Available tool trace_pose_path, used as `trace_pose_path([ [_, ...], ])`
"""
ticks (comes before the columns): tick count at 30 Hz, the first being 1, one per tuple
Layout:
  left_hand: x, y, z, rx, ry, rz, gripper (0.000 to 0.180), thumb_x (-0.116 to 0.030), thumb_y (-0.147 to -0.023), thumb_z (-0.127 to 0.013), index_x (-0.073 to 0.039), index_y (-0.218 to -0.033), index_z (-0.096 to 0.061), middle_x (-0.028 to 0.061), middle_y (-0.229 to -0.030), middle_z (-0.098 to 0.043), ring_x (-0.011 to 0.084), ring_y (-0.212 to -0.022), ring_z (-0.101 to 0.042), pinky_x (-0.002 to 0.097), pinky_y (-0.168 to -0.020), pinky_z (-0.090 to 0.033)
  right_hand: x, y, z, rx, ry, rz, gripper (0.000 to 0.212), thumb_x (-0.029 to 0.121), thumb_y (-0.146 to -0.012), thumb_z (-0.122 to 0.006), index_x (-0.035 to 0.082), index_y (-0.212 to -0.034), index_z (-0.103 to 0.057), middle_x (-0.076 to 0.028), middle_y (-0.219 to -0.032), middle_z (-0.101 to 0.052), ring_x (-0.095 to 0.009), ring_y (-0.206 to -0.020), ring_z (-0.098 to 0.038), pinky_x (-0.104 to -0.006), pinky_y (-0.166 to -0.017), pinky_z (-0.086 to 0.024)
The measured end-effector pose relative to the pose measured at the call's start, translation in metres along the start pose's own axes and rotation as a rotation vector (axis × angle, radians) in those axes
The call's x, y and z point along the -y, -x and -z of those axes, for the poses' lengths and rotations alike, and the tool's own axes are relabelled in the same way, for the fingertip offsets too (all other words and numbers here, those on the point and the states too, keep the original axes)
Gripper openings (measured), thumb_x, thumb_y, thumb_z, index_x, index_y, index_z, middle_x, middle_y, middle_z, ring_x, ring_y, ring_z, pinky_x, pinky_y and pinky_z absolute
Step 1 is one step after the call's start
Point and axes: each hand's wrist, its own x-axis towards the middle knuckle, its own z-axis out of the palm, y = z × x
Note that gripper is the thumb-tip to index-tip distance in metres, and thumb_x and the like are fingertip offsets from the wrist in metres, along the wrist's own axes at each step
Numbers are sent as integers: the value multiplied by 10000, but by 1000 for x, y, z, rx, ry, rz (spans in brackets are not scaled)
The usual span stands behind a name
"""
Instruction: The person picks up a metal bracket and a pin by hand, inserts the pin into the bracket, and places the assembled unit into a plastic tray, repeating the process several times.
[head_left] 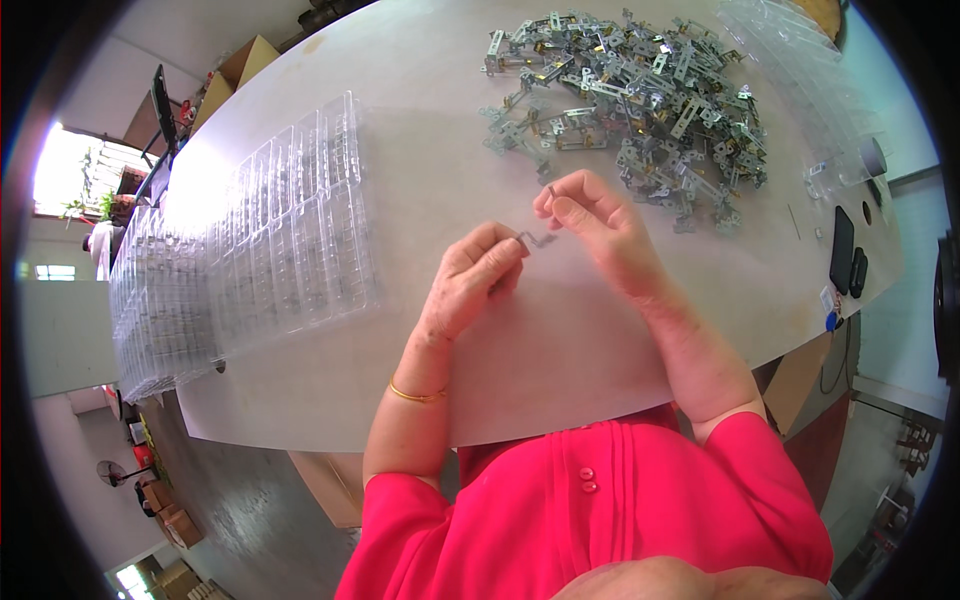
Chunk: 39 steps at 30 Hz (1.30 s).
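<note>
A: What took up the most room?
B: The pale surface [430,150], which spread out before the person in red [700,500].

A: And after that?
B: Clear plastic trays [356,175] on the left, some in a stack and others laid flat beside it, probably to keep them within the left arm's reach.

A: What lay across from the person?
B: A loose heap of metal brackets [650,100], far and toward the right. It seemed set there so that the near middle stayed free for handwork.

A: How were the hands?
B: The left hand [470,275] had its thumb and forefinger clamped on something. The right hand [605,225], just beside it, had its fingertips drawn together.

A: Clamped on what?
B: A bent metal piece [540,240], held above the surface, nearer than the heap. Its free end pointed right, perhaps to leave it open to the other hand.

A: And the right fingertips?
B: They pinched a dark sliver [551,191], too small to identify.
</note>
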Motion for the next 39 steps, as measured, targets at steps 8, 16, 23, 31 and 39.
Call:
trace_pose_path([
  [8,-6,-2,2,-53,75,34,284,-300,-1040,-507,-56,-947,-619,-8,-688,-557,61,-543,-434,209,-492,-293,5,0,1,178,351,345,56,14,-955,-650,39,-1001,-633,-46,-1030,-671,-125,-975,-622,-305,-868,-514],
  [16,13,-9,16,197,547,9,475,-401,-1056,-469,13,-1242,-608,126,-1006,-665,196,-784,-635,319,-704,-484,-4,2,-3,90,30,152,38,41,-986,-632,26,-1020,-635,-45,-1017,-677,-138,-916,-663,-279,-839,-540],
  [23,13,-8,3,1,330,-350,450,-183,-1052,-527,7,-1454,-462,185,-1423,-551,298,-1297,-561,443,-1005,-512,-7,-2,2,-100,-370,-126,111,148,-1020,-613,50,-1062,-645,-32,-1023,-668,-135,-927,-650,-330,-908,-549],
  [31,23,-14,11,-91,352,-397,310,-244,-1075,-492,-12,-1256,-592,166,-1299,-625,273,-1248,-589,434,-1023,-506,-11,3,-10,-57,-135,-199,121,162,-1018,-623,46,-1048,-636,-6,-934,-653,-92,-870,-620,-279,-830,-543],
  [39,14,-6,10,-91,269,-132,280,-283,-1085,-479,-38,-1001,-586,87,-800,-642,190,-694,-632,314,-676,-516,-2,11,-19,-19,183,-12,81,141,-1010,-640,61,-1001,-648,62,-714,-542,-14,-639,-451,-211,-567,-393],
])
